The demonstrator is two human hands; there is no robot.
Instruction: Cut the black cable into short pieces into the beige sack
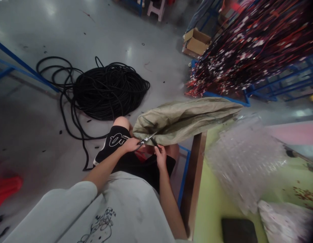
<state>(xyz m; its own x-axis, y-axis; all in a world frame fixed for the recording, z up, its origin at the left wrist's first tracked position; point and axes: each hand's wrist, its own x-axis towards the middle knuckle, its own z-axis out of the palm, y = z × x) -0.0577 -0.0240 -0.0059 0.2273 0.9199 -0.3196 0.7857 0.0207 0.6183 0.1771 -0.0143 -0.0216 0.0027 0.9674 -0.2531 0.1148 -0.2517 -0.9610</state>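
My left hand (131, 144) is closed round the handles of a pair of scissors (147, 138). Their blades point up and right, over the mouth of an olive-green woven sack (189, 116) across my lap. In my right hand (161, 157) is pinched a piece of black tubing (154, 141), its upper end at the scissor blades. Whether the blades touch or straddle it I cannot tell. Dark bits show inside the sack's mouth. To the left, on the floor, a large coil of black tubing (108, 89) sends loose strands toward my thigh.
On my right stands a green-topped table (208, 209) with bubble wrap (247, 162) and a dark flat object (239, 230). Bundled red and black wires (247, 50) hang over a blue rack (273, 87). A cardboard box (197, 42) sits beyond. A blue frame (24, 65) is at left.
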